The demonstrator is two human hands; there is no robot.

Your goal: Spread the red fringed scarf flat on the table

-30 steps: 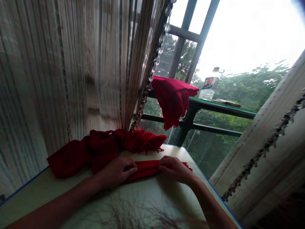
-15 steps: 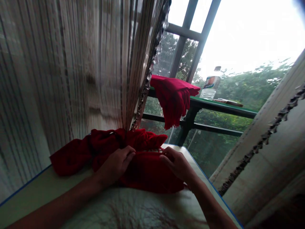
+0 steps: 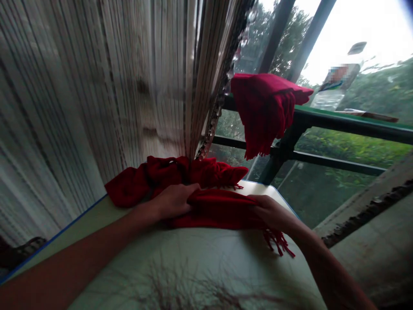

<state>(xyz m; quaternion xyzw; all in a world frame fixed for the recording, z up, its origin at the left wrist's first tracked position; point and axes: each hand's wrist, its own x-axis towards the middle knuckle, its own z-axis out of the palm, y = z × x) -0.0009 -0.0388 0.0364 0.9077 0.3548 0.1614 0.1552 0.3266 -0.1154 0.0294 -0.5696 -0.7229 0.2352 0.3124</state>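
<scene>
A folded red fringed cloth (image 3: pixel 222 209) lies on the pale table (image 3: pixel 200 275) in front of me. My left hand (image 3: pixel 172 200) rests on its left end, fingers together and curled over the fold. My right hand (image 3: pixel 272 213) presses on its right end, fingers closed on the fabric, with the fringe (image 3: pixel 279 243) trailing out below the wrist. Behind it a heap of crumpled red cloths (image 3: pixel 161 178) sits against the curtain.
A striped beaded curtain (image 3: pixel 129 86) hangs at the left and back. Another red cloth (image 3: pixel 266 110) is draped over a green window rail (image 3: pixel 355 125), where a plastic bottle (image 3: pixel 335 86) stands. The table's blue edge (image 3: pixel 284 202) runs at the right, beside the window.
The cloth was a narrow strip, then opened wide between my hands, and now lies folded over again. The camera has moved closer and turned right.
</scene>
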